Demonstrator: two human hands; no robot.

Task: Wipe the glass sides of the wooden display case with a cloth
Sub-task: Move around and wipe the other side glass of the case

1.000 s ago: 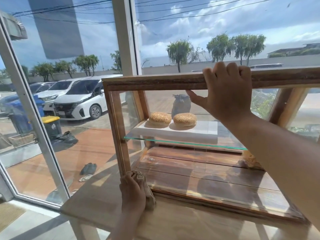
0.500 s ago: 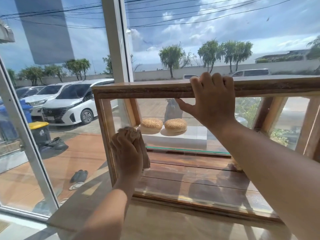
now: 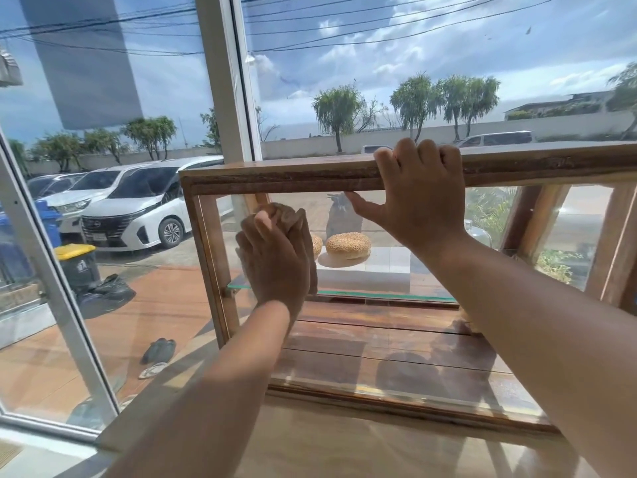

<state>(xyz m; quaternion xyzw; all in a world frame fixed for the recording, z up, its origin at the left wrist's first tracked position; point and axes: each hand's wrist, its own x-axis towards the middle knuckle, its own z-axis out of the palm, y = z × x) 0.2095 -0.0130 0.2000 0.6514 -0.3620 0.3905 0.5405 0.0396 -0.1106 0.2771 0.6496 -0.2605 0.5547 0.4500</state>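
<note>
My left hand [image 3: 275,267] is flat against the near glass pane [image 3: 386,326] of the wooden display case [image 3: 286,174], fingers pressed over a bunched brown cloth [image 3: 293,219] that peeks out past my fingertips, high on the left part of the pane. My right hand [image 3: 417,198] is hooked over the case's top rail, fingers curled on the wood and thumb reaching down onto the glass, grasping the frame to steady it.

I judge I am in the middle of wiping this near pane, working its left edge. Most of the glass to the right and below looks not yet covered. The next move calls for keeping the cloth pressed flat and sweeping it across or down, without letting it slip out from under my palm, while the right hand braces the case on the table [image 3: 344,450].

Inside, a sesame bun [image 3: 348,244] sits on a white board [image 3: 379,267] on a glass shelf [image 3: 344,293]; a second bun is mostly hidden behind my left hand. They are behind the glass, so out of the way. My right forearm crosses the right half of the pane and would block a long sweep that way. Beyond the case, windows show parked cars [image 3: 138,208] and a bin [image 3: 77,263] outside.
</note>
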